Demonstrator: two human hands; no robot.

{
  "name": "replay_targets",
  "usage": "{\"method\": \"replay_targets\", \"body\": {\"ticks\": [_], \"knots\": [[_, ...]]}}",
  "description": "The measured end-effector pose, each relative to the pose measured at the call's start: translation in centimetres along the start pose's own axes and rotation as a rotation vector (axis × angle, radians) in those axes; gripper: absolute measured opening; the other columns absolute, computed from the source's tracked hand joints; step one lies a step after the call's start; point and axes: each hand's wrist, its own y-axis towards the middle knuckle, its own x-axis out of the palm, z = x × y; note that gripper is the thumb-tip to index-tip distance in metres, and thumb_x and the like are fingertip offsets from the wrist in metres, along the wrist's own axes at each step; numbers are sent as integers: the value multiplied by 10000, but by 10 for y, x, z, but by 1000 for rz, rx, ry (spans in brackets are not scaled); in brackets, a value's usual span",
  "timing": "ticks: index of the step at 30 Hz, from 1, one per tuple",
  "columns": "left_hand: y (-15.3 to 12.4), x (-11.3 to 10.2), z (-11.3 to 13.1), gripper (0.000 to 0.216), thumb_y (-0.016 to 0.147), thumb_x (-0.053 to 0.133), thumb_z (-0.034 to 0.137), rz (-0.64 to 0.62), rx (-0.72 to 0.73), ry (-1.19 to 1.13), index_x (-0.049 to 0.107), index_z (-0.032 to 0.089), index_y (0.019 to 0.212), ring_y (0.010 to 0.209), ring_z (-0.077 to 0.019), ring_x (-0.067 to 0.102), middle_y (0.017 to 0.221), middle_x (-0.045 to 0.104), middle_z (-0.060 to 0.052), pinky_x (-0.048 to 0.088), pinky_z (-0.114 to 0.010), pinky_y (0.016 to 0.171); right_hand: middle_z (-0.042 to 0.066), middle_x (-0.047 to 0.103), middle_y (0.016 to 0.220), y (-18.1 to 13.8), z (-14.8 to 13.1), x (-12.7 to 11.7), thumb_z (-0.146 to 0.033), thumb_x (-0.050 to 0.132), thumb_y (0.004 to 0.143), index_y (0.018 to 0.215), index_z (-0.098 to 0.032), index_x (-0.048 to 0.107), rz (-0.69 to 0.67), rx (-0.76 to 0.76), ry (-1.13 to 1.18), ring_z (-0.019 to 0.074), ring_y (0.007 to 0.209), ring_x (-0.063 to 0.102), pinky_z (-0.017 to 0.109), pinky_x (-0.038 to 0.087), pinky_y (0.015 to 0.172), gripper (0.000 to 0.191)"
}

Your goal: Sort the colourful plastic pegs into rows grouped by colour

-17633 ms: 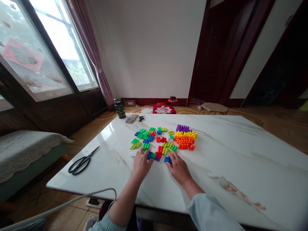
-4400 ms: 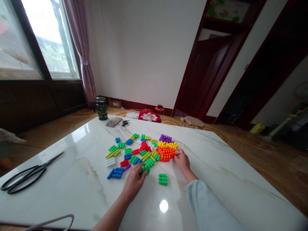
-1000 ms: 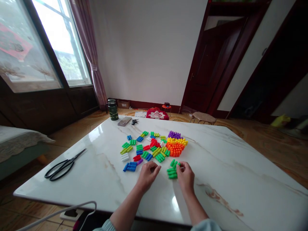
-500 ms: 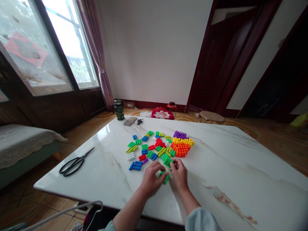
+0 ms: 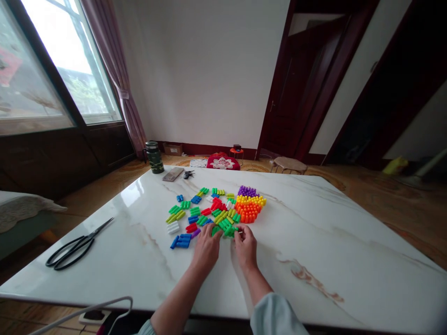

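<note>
My left hand (image 5: 206, 246) is closed round a green plastic peg piece (image 5: 215, 230), its fingers at the near edge of the pile. Close by, my right hand (image 5: 246, 246) pinches the edge of a cluster of green pegs (image 5: 228, 230); the fingertips partly cover it. Beyond my hands lie short joined rows of rounded pegs: red pegs (image 5: 218, 204), yellow-green pegs (image 5: 175, 217), white pegs (image 5: 172, 227) and blue pegs (image 5: 183, 241). To the right stands a block of upright pegs in bands, with purple pegs (image 5: 247, 190), yellow pegs (image 5: 251, 200) and orange pegs (image 5: 248, 213).
Black-handled scissors (image 5: 78, 246) lie at the left of the marble-patterned table (image 5: 307, 246). A camouflage flask (image 5: 154, 157), a phone (image 5: 173, 174) and keys (image 5: 188, 174) are at the far left edge. A stool (image 5: 289, 164) stands beyond the table.
My left hand has moved forward with the green piece, bringing it up against the green cluster. My right hand stays at that cluster. The whole view has shifted to the right.
</note>
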Motion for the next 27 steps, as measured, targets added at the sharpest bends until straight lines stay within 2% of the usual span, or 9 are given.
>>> {"method": "replay_targets", "body": {"ticks": [3,6,8,13,18,23,27], "knots": [[-3,-5,5,337,874,467,123,52,29,7,666,251,1115,1268,-289,442,1347,520,-101,409,-473,1029,28,655,752,1,-2,-3,-400,571,768,902,-180,633,50,71,63,152,580,559,269,468,545,265],[6,-10,10,351,881,463,130,42,109,-14,652,261,1146,1305,-283,426,1387,520,-80,363,-487,1066,15,634,781,2,1,-6,-417,539,790,930,-184,585,242,189,130,127,539,521,258,450,524,276],[19,-10,14,356,885,454,129,-15,163,-24,646,250,1159,1321,-280,420,1383,538,-73,336,-492,1086,11,620,795,3,4,-8,-413,507,803,931,-189,567,327,224,153,115,531,496,246,433,511,265],[59,7,30,390,867,511,175,-220,235,-23,594,192,1247,1354,-304,393,1375,557,-97,288,-527,1114,9,610,779,4,5,-9,-400,487,809,922,-188,563,302,202,130,111,539,481,241,428,529,253],[69,23,35,489,806,566,193,-334,236,-7,560,221,1294,1319,-319,431,1398,537,-85,362,-520,1049,-2,600,746,4,1,-7,-400,496,802,910,-186,561,260,181,141,113,536,480,247,432,533,248],[65,25,29,419,867,497,247,-354,155,140,578,202,1276,1258,-325,482,1418,522,-73,413,-496,983,-3,608,766,3,3,-6,-388,491,820,920,-186,564,234,179,159,115,543,488,252,442,547,237],[63,22,18,381,910,457,271,-277,-22,267,601,176,1249,1288,-345,455,1437,500,-99,400,-520,1001,49,653,852,3,7,-3,-387,505,817,918,-180,589,203,116,84,165,693,579,291,486,655,245]]}}
